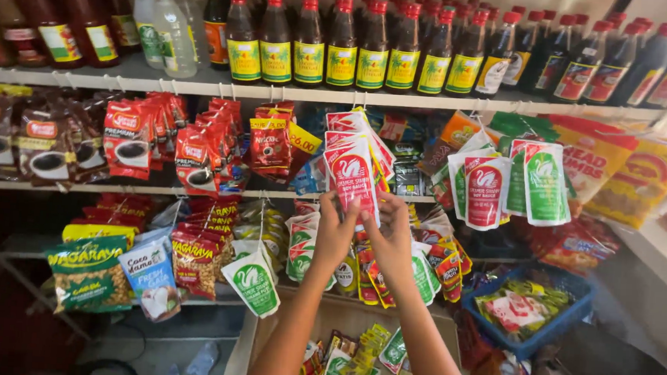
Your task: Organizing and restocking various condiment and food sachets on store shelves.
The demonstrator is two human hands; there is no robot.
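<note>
Both my hands are raised to a bunch of red-and-white sauce sachets (353,169) hanging from a hook under the top shelf. My left hand (334,229) grips the lower left edge of the front sachet. My right hand (392,236) pinches its lower right edge. My forearms rise from the bottom middle of the view. More sachets of the same kind hang behind the front one, partly hidden.
Dark sauce bottles (341,43) line the top shelf (202,87). Red coffee sachets (127,142) hang left, red and green pouches (512,185) right. Below my arms is a cardboard box (433,322) of mixed sachets; a blue basket (570,310) sits right. Snack bags (89,274) stand lower left.
</note>
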